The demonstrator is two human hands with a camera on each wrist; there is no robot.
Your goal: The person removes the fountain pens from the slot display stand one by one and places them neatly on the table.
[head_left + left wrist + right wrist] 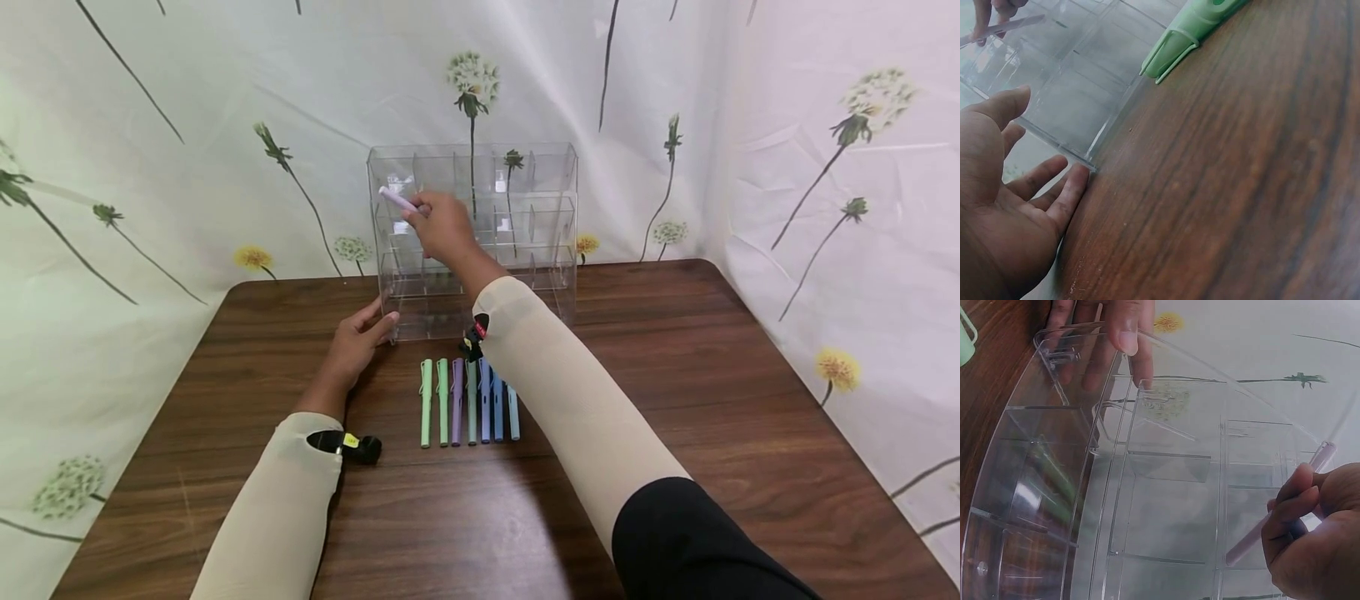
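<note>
My right hand (444, 227) pinches a slim lavender pen (397, 199) between thumb and fingers, at the upper left of a clear, tiered plastic organizer (553, 177). In the right wrist view the pen (1249, 540) slants across the see-through compartments. Down at the organizer's lower left corner, my left hand (352, 348) rests with its fingers extended along the side wall; the left wrist view has those fingertips right at the bottom edge. Several capped pens lie side by side before the organizer, among them a light green pen (426, 404) and a purple pen (457, 404).
The brown wood-grain table (450, 533) carries everything. Close behind the organizer hangs a white cloth (315, 75) printed with dandelions, which also runs along both sides. My right forearm (577, 400) crosses over the right end of the pen row.
</note>
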